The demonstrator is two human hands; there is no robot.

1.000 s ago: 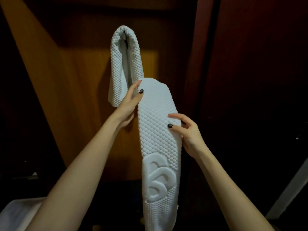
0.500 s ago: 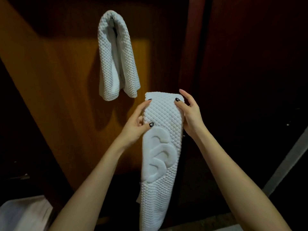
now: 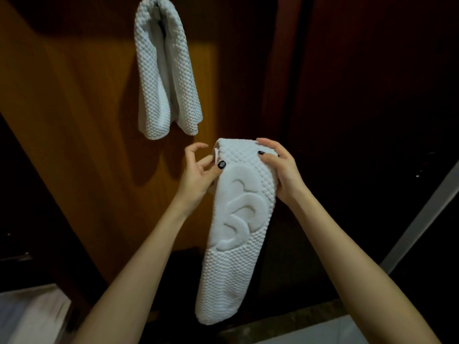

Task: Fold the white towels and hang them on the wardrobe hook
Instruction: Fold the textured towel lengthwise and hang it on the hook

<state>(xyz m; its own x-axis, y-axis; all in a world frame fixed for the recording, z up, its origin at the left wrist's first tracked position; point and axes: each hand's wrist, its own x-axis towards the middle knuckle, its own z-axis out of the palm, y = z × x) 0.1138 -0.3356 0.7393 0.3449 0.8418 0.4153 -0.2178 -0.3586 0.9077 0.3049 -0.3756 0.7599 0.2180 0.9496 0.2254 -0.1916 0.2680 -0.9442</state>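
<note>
I see the wooden wardrobe panel (image 3: 82, 115) filling the background. A waffle-textured white towel (image 3: 166, 70) hangs doubled high on it, its lower edge clear of the folded towel (image 3: 238, 244) below. My right hand (image 3: 280, 170) grips the folded towel's top corner. My left hand (image 3: 198, 172) pinches its left edge, index finger curled free.

Both white with a pebbled weave: the hung towel (image 3: 164, 70) and the held towel (image 3: 238, 264), which bears a smooth curved emblem. Orange-brown grained panel (image 3: 74, 120); black nails (image 3: 221, 164).
</note>
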